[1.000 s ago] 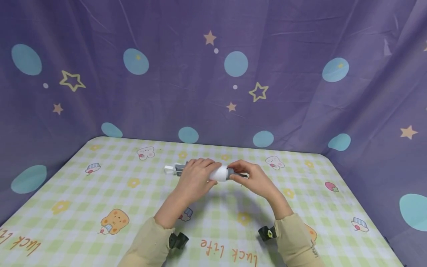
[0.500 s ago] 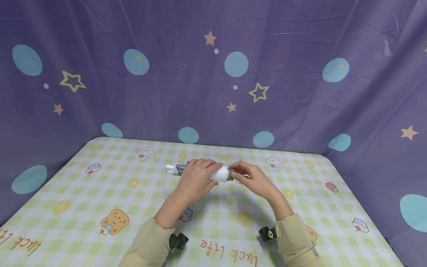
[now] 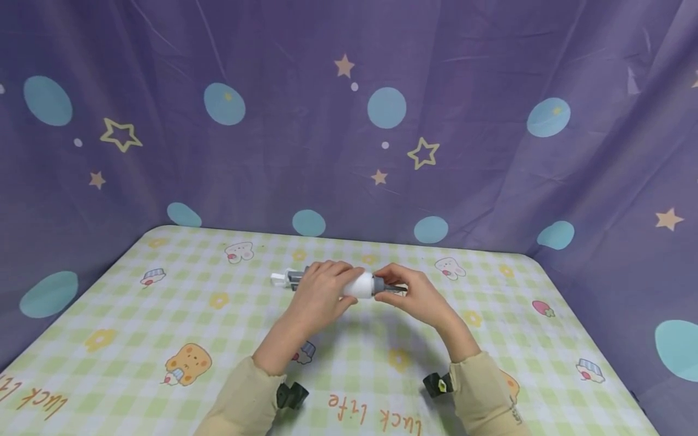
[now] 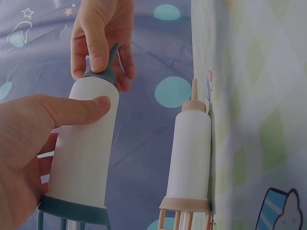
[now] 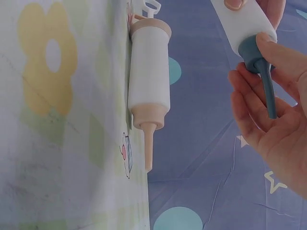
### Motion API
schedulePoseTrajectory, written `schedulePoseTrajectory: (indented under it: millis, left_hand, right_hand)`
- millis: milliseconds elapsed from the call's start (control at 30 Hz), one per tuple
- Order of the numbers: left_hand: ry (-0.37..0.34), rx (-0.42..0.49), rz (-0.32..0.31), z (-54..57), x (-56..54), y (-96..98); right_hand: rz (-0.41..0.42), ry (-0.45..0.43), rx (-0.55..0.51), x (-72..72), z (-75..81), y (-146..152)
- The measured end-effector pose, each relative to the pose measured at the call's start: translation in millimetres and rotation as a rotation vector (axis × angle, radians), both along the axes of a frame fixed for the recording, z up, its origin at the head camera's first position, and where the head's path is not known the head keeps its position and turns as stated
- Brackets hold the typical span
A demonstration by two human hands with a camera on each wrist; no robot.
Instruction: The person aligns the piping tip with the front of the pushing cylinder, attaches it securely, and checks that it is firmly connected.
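My left hand (image 3: 323, 287) grips the white barrel (image 4: 84, 143) of a large syringe that lies sideways above the table in the head view. Blue-grey struts (image 3: 296, 278) and a white handle (image 3: 280, 279) stick out to its left. My right hand (image 3: 412, 292) pinches the blue-grey nozzle cap (image 5: 250, 51) at the other end, its thumb on the collar. A thin tapered nozzle (image 5: 267, 88) points out between the fingers. A second white syringe (image 5: 149, 72), with beige fittings, shows against the tablecloth in both wrist views; in the head view it is hidden.
The table (image 3: 245, 327) wears a green and white checked cloth with cartoon prints. A purple curtain (image 3: 305, 151) with stars and blue dots rises behind it and at both sides. Small black cameras (image 3: 291, 395) sit at the wrists.
My right fingers have shifted round the nozzle cap; the nozzle was mostly covered half a second ago and shows again now. My left hand and the barrel have stayed almost in place.
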State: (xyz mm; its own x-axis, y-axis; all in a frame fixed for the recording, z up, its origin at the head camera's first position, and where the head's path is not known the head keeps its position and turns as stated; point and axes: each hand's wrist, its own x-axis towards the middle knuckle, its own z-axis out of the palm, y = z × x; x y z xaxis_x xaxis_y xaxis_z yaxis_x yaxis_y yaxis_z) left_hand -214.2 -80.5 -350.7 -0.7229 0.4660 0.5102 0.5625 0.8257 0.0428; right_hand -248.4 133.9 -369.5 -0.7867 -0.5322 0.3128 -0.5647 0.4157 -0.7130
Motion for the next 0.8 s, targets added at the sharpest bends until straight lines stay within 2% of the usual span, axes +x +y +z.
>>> schedulePoseTrajectory:
  millis: [167, 333, 633, 800]
  left_hand:
    - [-0.025, 0.005, 0.003, -0.4, 1.1, 0.2]
    - [-0.015, 0.004, 0.010, -1.1, 0.3, 0.6]
    - [0.008, -0.005, 0.019, -1.7, -0.5, 0.2]
    - [0.036, 0.001, 0.010, -2.6, -1.0, 0.3]
  right_hand:
    - [0.000, 0.031, -0.017, 1.6, -0.6, -1.3]
    - [-0.024, 0.051, -0.022, 1.3, -0.5, -1.5]
    - [-0.063, -0.020, 0.006, 1.4, -0.1, -1.8]
    - [-0.053, -0.066, 0.010, 1.8, 0.1, -1.9]
